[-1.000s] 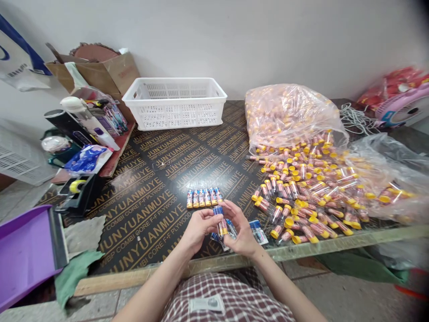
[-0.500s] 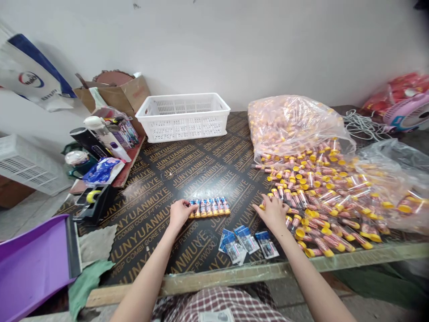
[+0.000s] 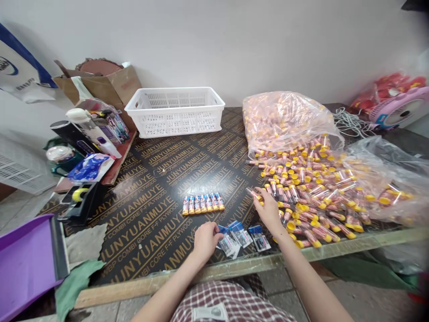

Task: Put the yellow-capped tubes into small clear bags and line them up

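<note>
Gripped in right hand (image 3: 268, 209): 1 tube (image 3: 254, 193), above printed tabletop (image 3: 157, 179).

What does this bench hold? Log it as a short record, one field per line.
left hand: fingers at the leftmost blue-and-white labels
right hand: holding a yellow-capped tube
row: seven blue-labelled tubes, side by side
loose stock: heap of yellow-capped tubes on the right, in front of a clear bag of more
back: white slotted basket near the wall
left side: black tape dispenser with yellow roll; purple dustpan
far right: pink fan
basket contents: cannot tell
</note>
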Demonstrator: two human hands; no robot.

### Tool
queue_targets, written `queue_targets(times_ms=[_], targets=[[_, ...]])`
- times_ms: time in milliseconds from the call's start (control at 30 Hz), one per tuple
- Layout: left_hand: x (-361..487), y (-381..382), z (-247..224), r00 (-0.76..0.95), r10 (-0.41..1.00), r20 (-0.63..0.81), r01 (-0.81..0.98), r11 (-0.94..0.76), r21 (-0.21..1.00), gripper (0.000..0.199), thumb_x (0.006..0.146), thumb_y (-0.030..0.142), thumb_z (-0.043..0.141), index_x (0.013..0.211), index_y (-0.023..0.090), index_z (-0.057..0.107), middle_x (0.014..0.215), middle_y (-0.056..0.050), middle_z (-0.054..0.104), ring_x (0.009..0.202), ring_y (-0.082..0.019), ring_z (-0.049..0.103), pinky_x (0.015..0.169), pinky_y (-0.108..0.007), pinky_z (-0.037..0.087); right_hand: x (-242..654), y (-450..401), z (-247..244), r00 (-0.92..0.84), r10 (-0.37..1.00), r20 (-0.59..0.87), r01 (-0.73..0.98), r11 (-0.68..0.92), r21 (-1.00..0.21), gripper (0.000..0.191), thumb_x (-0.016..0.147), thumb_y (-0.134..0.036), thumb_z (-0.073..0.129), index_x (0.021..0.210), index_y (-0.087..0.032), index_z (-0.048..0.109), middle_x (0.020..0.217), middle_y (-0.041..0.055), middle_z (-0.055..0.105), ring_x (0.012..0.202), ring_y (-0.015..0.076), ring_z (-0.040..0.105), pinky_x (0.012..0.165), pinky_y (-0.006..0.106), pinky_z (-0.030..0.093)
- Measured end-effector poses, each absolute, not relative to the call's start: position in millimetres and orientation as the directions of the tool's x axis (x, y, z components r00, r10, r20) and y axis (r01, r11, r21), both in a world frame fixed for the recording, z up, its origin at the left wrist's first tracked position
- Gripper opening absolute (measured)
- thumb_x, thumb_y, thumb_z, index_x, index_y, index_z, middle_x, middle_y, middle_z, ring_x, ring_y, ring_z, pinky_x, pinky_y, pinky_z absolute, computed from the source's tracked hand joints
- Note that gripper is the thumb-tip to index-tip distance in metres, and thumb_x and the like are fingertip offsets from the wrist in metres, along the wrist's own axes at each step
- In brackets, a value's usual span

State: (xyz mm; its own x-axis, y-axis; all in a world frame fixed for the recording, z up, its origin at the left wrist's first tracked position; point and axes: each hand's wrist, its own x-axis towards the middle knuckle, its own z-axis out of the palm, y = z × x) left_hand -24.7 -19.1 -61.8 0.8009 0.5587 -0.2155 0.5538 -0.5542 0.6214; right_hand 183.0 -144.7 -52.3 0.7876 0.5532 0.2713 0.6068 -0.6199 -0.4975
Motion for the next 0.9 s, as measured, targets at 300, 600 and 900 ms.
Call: queue_targets(times_ms=[300,600,900], targets=[[-29.9,-15.9,-59.3,0.815,0.563,-0.137,0.506,-0.577,0.641,0.004,0.073,0.02,0.062,0.076,0.022,0.064,0.074,-0.004,0.066,0.072,-0.019,0.058,0.065,-0.026,0.032,128.7,-150.8,-35.9,0.827,0.537,0.167,0.333,-0.228,-0.915,0.028,0.082,-0.037,0.056,0.1,-0.017,0.059,0.089,0.0068,0.066,0.072,0.018,0.061,0.065,0.031,0.051],[-22.7,2.5,-43.6,0.678,0.67,-0.303,0.194,0.235,0.953,0.028,0.06,0.033,0.073,0.067,0.019,0.05,0.05,0.005,0.055,0.048,-0.012,0.053,0.053,-0.023,0.041,90.0,-146.9,-20.7,0.817,0.568,0.1,0.155,-0.049,-0.987,0.026,0.079,-0.035,0.063,0.099,-0.019,0.066,0.102,0.0087,0.064,0.09,0.0207,0.062,0.08,0.036,0.054],[-16.0,28.3,-22.1,0.607,0.65,-0.458,-0.079,0.622,0.779,0.033,0.049,0.029,0.085,0.067,0.011,0.064,0.064,-0.002,0.067,0.056,-0.01,0.061,0.057,-0.022,0.051,64.0,-141.1,-17.6,0.798,0.57,0.199,0.244,-0.003,-0.97,0.022,0.084,-0.029,0.058,0.104,-0.023,0.065,0.106,0.0085,0.062,0.094,0.0206,0.061,0.081,0.036,0.055]])
